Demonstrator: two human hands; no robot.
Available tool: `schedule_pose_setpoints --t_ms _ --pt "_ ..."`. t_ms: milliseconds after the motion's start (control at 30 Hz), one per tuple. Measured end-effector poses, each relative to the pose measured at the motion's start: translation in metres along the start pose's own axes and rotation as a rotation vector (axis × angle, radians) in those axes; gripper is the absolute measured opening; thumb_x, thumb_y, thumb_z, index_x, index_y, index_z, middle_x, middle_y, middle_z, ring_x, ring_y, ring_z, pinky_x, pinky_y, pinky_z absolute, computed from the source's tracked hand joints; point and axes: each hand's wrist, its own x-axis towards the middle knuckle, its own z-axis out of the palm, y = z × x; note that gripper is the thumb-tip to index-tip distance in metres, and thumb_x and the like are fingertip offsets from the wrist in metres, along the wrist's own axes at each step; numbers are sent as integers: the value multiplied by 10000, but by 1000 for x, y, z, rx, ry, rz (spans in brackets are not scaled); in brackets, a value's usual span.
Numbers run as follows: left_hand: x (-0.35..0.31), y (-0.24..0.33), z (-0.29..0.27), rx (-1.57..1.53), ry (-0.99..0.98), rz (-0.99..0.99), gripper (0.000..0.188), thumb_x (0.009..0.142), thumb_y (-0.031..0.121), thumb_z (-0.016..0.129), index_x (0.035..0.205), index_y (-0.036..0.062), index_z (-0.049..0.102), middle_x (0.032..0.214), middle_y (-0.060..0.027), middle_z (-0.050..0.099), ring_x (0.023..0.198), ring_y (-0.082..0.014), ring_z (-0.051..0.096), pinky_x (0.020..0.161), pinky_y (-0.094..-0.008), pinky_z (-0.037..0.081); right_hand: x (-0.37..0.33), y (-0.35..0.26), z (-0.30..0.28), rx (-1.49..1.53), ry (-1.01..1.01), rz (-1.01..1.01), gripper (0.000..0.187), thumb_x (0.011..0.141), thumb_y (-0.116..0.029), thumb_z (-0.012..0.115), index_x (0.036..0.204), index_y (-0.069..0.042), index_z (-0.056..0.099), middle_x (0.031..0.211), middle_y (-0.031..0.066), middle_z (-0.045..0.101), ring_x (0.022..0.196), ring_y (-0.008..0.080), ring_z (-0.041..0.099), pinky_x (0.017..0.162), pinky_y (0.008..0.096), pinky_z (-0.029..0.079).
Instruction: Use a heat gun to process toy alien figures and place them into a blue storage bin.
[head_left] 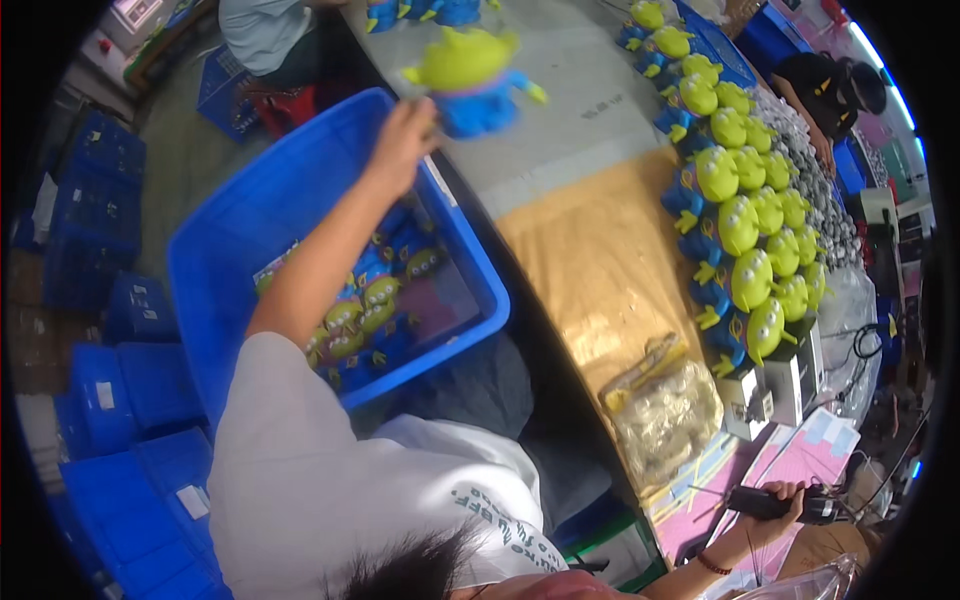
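We're gripping the toy point(472, 85) in our left hand point(404, 145), ideally clearing the tub point(235, 250); our right hand point(790, 503) is clutching a tool point(755, 502).

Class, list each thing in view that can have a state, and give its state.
Left hand: raised, beside the blurred toy; grip unclear
Blurred toy: roughly upright
Right hand: closed around the black tool
Black tool: held; on or off unclear
Blue bin: open, partly filled
Toys in the bin: jumbled
Toys on the table: lined up in rows
Plastic bag: crumpled
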Motion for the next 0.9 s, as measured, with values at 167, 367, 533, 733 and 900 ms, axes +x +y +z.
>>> schedule_pose_setpoints --t_ms 167,367,533,733,900 --pt "139 15 -79 109 369 17 416 973 378 493 1286 110 438 1302 -57 487 1243 -200 436 1009 -505 337 -1 22 6 -191 271 -49 138 857 -108 639 913 -4 569 761 62 504 699 165 483 684 293 482" --pt "261 -3 -111 381 708 292 331 939 264 569 1082 -32 611 1036 -145 650 950 -215 606 843 -346 450 -67 -14 86 -726 368 -247 155 874 -166 577 841 -18 546 730 78 489 683 186 495 665 321 469" --pt "307 -10 -113 363 722 250 317 922 250 599 1071 -30 606 1041 -152 649 944 -224 613 845 -343 451 -58 9 94 -712 440 -212 140 865 -145 600 823 -22 549 725 71 495 681 178 497 665 309 474" --pt "337 6 -175 723 634 84 481 897 418 567 1291 146 528 1308 -191 486 1219 -329 445 1023 -423 341 -13 43 67 -490 417 -61 130 853 -121 626 801 -27 553 719 64 502 677 168 498 664 294 480" --pt "281 -16 -184 1138 629 545 544 879 400 595 1335 123 487 1339 -206 464 1283 -360 373 1044 -448 314 4 35 21 -368 410 39 130 843 -100 648 783 -31 556 714 57 508 675 160 500 664 281 484"
